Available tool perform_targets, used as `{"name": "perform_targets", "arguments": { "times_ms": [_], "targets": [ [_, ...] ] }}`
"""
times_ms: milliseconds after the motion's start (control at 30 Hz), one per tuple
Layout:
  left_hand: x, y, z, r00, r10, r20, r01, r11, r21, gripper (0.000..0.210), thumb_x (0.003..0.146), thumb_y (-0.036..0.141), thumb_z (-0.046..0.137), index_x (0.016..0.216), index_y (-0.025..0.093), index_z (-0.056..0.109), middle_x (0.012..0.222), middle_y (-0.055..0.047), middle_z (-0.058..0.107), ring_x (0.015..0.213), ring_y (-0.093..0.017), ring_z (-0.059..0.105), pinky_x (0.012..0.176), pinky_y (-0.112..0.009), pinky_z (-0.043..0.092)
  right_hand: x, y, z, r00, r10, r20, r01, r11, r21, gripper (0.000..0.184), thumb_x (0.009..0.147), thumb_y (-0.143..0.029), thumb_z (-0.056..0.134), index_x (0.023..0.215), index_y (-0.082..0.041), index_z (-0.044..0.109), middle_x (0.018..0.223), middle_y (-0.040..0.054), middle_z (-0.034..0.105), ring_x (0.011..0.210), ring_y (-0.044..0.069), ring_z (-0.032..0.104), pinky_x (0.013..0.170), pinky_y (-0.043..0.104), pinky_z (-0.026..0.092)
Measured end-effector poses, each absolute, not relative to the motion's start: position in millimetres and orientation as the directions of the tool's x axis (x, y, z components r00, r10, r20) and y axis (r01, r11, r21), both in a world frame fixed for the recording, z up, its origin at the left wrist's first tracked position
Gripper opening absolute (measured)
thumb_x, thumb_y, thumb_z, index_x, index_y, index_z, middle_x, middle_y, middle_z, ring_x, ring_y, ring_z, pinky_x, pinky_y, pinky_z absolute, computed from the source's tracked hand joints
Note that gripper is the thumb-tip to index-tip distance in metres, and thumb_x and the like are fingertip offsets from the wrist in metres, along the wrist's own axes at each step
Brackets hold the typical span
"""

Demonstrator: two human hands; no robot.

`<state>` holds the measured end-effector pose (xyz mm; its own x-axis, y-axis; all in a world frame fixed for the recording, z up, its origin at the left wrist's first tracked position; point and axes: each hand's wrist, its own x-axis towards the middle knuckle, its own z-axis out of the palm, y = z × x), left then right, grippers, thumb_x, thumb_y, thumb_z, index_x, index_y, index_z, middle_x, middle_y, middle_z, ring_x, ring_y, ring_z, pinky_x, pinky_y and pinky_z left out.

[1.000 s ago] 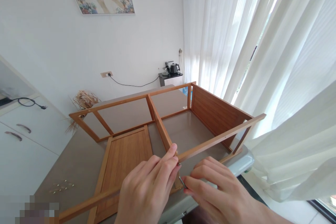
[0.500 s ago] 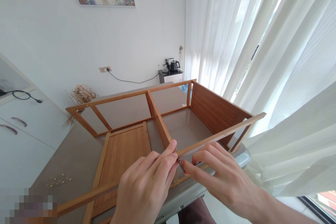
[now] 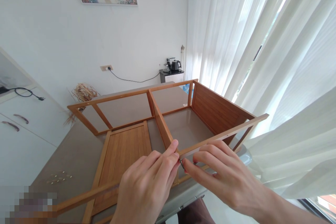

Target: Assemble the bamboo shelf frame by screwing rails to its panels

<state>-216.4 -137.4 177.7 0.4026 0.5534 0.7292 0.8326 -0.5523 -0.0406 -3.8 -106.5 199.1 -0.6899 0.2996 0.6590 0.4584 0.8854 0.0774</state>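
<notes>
A wooden shelf frame [image 3: 223, 135] lies on the grey table, with a divider board [image 3: 160, 120] running across its middle. Where that divider meets the near rail, my left hand [image 3: 147, 182] is closed around the wood, its fingertips pressed to the joint. My right hand [image 3: 225, 178] pinches a small bent metal hex key [image 3: 181, 163], whose short end sits at the same joint. The right fingers hide most of the key, and the screw under it cannot be seen. A slatted end panel [image 3: 217, 110] stands at the frame's right side.
A wooden panel [image 3: 128, 147] lies inside the frame's left part. Several loose screws [image 3: 60, 177] rest on the table [image 3: 81, 154] at the left. Dried flowers [image 3: 84, 92], a kettle [image 3: 175, 65] and white curtains [image 3: 217, 31] are beyond. A blurred-out patch covers the lower left corner.
The view has shifted slightly, so the room and frame appear a little to the right. Both hands stay at the joint, with the hex key only slightly changed in angle.
</notes>
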Motion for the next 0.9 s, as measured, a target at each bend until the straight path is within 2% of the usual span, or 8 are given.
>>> {"name": "perform_targets", "arguments": {
  "times_ms": [100,167,267,400,500,567,700,900],
  "targets": [
    [-216,-137,178,0.401,0.555,0.729,0.832,-0.553,-0.037,0.007,0.093,0.016,0.063,0.099,0.018,0.064,0.123,0.0,0.072,0.067,-0.01,0.062,0.061,-0.03,0.044,-3,-107,199,-0.699,0.3,0.649,0.45,0.89,0.073,0.037,0.105,-0.014,0.031,0.099,-0.014,0.067,0.075,0.0033,0.062,0.072,0.015,0.053,0.074,0.033,0.04],
    [-215,-136,178,0.4,0.557,0.728,0.833,-0.552,-0.036,0.007,0.092,0.015,0.064,0.099,0.018,0.063,0.123,0.0,0.072,0.067,-0.01,0.062,0.061,-0.03,0.044,-3,-107,197,-0.696,0.335,0.636,0.447,0.894,0.018,0.036,0.104,-0.013,0.032,0.095,-0.014,0.067,0.076,0.0035,0.061,0.071,0.015,0.052,0.072,0.033,0.039],
    [-214,-136,178,0.399,0.551,0.733,0.834,-0.55,-0.041,0.007,0.092,0.014,0.063,0.098,0.018,0.063,0.119,-0.001,0.073,0.067,-0.011,0.062,0.061,-0.03,0.044,-7,-109,187,-0.663,0.432,0.612,0.424,0.89,-0.169,0.027,0.102,-0.016,0.044,0.085,-0.015,0.064,0.07,0.001,0.057,0.066,0.013,0.048,0.067,0.029,0.038],
    [-215,-136,178,0.401,0.551,0.732,0.83,-0.556,-0.036,0.008,0.092,0.013,0.062,0.099,0.017,0.063,0.119,-0.002,0.073,0.068,-0.011,0.062,0.062,-0.03,0.044,-18,-114,170,-0.555,0.612,0.563,0.367,0.788,-0.495,0.021,0.099,-0.021,0.055,0.081,-0.017,0.064,0.068,-0.0018,0.06,0.063,0.01,0.053,0.064,0.022,0.041],
    [-216,-137,176,0.4,0.562,0.724,0.83,-0.557,-0.026,0.008,0.092,0.014,0.062,0.099,0.018,0.062,0.122,-0.002,0.072,0.07,-0.011,0.063,0.064,-0.029,0.045,-25,-119,162,-0.468,0.697,0.543,0.373,0.713,-0.593,0.019,0.098,-0.023,0.058,0.08,-0.019,0.065,0.065,-0.0038,0.06,0.057,0.008,0.052,0.058,0.02,0.041],
    [-216,-138,176,0.399,0.564,0.723,0.832,-0.555,-0.026,0.009,0.092,0.014,0.063,0.1,0.018,0.062,0.124,-0.002,0.071,0.07,-0.011,0.063,0.064,-0.029,0.046,-27,-121,158,-0.433,0.675,0.597,0.379,0.738,-0.559,0.016,0.098,-0.021,0.056,0.084,-0.019,0.065,0.066,-0.0031,0.06,0.058,0.009,0.053,0.059,0.021,0.041],
    [-215,-138,178,0.404,0.558,0.725,0.83,-0.557,-0.034,0.01,0.091,0.013,0.064,0.1,0.018,0.062,0.124,-0.002,0.071,0.071,-0.011,0.064,0.065,-0.028,0.047,-21,-121,156,-0.492,0.492,0.718,0.344,0.868,-0.359,0.01,0.097,-0.012,0.054,0.095,-0.015,0.063,0.075,0.0013,0.064,0.067,0.012,0.056,0.065,0.026,0.043],
    [-214,-136,181,0.404,0.547,0.733,0.828,-0.559,-0.039,0.005,0.092,0.015,0.064,0.097,0.017,0.062,0.121,-0.002,0.073,0.07,-0.011,0.064,0.065,-0.028,0.047,-1,-114,170,-0.601,0.421,0.68,0.45,0.881,-0.148,0.021,0.1,-0.012,0.047,0.11,-0.014,0.065,0.087,0.0056,0.065,0.078,0.015,0.056,0.069,0.03,0.042]
  ]
}}
